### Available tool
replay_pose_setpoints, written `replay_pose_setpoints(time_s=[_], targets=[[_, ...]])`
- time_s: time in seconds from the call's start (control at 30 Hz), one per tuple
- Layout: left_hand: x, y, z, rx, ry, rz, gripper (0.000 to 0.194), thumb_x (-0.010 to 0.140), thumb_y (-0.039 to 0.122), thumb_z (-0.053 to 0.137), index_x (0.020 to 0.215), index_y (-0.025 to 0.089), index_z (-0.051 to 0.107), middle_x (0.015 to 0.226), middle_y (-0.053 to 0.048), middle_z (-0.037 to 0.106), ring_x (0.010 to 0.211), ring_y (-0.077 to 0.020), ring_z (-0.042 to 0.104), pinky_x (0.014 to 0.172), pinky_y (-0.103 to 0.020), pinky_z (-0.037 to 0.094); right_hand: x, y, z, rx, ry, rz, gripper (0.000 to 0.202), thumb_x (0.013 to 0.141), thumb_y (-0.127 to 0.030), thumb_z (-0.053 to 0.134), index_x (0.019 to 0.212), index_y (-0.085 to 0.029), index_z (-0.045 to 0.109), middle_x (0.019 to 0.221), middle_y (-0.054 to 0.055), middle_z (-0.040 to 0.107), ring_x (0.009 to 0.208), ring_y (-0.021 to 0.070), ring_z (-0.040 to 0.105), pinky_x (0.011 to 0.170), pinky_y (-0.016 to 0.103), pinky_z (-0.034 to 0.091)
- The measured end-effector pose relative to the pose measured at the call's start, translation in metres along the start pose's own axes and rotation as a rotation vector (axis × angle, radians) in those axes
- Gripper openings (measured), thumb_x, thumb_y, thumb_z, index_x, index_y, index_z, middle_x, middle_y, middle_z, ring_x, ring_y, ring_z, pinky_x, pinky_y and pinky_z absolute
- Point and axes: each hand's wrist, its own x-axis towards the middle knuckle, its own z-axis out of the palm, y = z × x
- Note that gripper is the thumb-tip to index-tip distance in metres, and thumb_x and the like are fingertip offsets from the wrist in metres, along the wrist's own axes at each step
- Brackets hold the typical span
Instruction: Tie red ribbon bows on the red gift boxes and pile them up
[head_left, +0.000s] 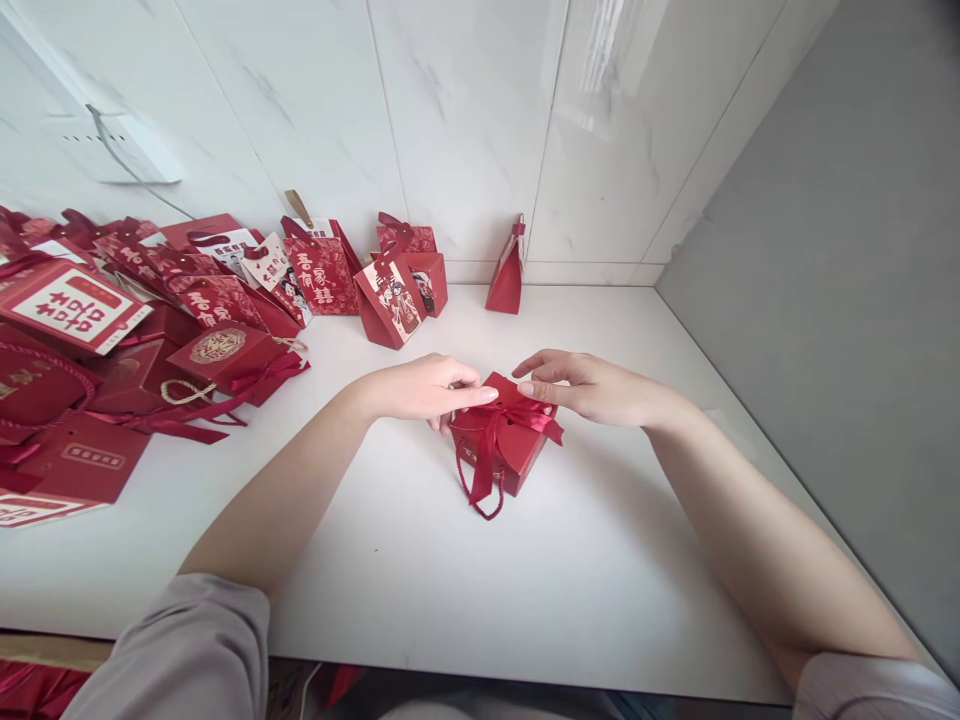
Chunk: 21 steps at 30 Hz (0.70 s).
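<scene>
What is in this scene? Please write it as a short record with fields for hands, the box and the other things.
surface: white table against a white tiled wall
left hand: fingertips on the top of the small red box
right hand: fingers on the red ribbon bow of the same box
box: lies flat, cord handle toward the person
left side: pile of red boxes and bags
at wall: standing red bags, one narrow bag alone

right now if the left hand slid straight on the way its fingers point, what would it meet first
The left hand points right across the red gift box, so its fingers would probably meet the right hand first, at the fingertips over the ribbon bow. The gap between them looks small, though depth is unclear.
</scene>
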Motion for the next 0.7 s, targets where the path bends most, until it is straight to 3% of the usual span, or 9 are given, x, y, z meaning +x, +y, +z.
replay_pose_setpoints(time_s=[0.2,0.3,0.43,0.7], targets=[[0.001,0.007,0.003,-0.028,-0.012,-0.107,0.049,0.085,0.065,0.048,0.071,0.019,0.057,0.060,-0.001,0.061,0.044,-0.0135,0.056,0.048,-0.027,0.041,-0.002,-0.003,-0.003,-0.030,-0.054,0.100,0.041,0.086,-0.060,0.055,0.086,-0.023,0.072,0.105,0.005,0.070,0.085,0.0224,0.062,0.073,0.034,0.046],[0.003,0.012,0.010,0.110,0.117,-0.130,0.055,0.083,0.068,0.048,0.059,0.018,0.048,0.057,-0.001,0.055,0.048,-0.0122,0.051,0.049,-0.026,0.035,-0.003,-0.004,-0.003,-0.043,-0.065,0.130,0.043,0.084,-0.062,0.055,0.086,-0.021,0.070,0.103,0.005,0.070,0.084,0.0214,0.062,0.072,0.032,0.046],[0.007,0.014,0.020,0.309,0.262,-0.129,0.063,0.076,0.071,0.053,0.052,0.018,0.031,0.051,0.002,0.036,0.046,-0.0098,0.030,0.047,-0.028,0.021,-0.002,-0.005,-0.003,-0.037,-0.058,0.149,0.043,0.084,-0.062,0.054,0.089,-0.022,0.071,0.103,0.004,0.071,0.086,0.0212,0.061,0.072,0.031,0.045],[0.012,0.006,0.021,0.283,0.220,-0.135,0.064,0.072,0.074,0.056,0.055,0.018,0.028,0.054,0.003,0.032,0.049,-0.0100,0.024,0.048,-0.029,0.020,-0.002,-0.004,-0.009,0.050,-0.096,0.077,0.037,0.087,-0.056,0.054,0.094,-0.023,0.070,0.107,0.002,0.071,0.095,0.0217,0.061,0.082,0.032,0.045]])
